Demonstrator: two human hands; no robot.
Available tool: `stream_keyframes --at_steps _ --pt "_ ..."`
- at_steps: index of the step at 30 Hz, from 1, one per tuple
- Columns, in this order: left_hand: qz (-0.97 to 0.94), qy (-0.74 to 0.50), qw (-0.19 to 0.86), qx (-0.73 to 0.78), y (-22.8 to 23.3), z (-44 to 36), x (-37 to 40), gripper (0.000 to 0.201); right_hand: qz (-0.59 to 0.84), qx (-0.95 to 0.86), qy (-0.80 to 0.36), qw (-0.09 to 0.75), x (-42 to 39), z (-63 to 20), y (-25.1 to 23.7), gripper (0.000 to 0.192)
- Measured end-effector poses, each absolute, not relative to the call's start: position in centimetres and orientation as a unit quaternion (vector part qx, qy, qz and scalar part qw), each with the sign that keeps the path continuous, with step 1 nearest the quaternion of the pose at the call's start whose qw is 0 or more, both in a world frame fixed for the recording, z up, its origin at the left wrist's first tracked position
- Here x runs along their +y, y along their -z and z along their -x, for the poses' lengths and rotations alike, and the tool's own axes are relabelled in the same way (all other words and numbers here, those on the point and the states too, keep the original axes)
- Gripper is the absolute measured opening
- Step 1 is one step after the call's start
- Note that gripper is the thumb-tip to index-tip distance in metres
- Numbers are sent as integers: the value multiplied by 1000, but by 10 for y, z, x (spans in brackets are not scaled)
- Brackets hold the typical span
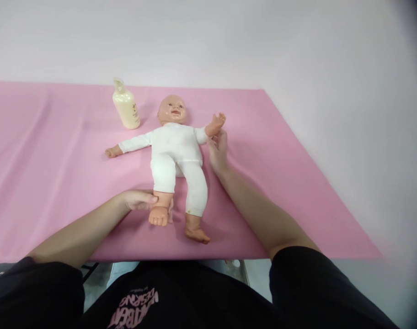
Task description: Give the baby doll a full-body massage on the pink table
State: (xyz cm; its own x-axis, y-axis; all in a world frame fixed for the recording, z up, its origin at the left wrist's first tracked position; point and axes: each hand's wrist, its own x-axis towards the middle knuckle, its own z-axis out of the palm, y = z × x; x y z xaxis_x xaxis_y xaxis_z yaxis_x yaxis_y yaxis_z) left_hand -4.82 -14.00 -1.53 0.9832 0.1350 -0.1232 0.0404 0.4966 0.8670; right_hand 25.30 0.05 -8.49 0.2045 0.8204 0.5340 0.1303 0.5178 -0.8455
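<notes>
In the head view, the left hand [140, 199] curls around the left-side ankle of the doll [176, 142]; the right hand [218, 151], reaching farther, closes on its right-side wrist. The doll lies on pink cloth [67, 169], wide at left, feet toward the near edge.

A black shirt [195, 297] is worn, cut with short, loose sleeves [297, 269]; forearms [81, 228] are left bare. Stacked pink lettering [135, 308], partly legible, is printed on the shirt.

Pink-covered table [291, 201] under baby doll [177, 141] and pump bottle [126, 107].
</notes>
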Motion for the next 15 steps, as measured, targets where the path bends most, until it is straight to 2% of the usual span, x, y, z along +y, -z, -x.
stream_keyframes --at_steps 6,10,15 --pt "-484 -94 862 122 32 53 -137 63 403 -680 -167 589 -17 -244 72 48" --pt "-465 -151 859 154 38 51 -134 61 401 -731 -106 542 -27 -243 61 38" --pt "-439 -214 856 171 35 45 -133 60 395 -757 -84 514 -29 -242 56 33"
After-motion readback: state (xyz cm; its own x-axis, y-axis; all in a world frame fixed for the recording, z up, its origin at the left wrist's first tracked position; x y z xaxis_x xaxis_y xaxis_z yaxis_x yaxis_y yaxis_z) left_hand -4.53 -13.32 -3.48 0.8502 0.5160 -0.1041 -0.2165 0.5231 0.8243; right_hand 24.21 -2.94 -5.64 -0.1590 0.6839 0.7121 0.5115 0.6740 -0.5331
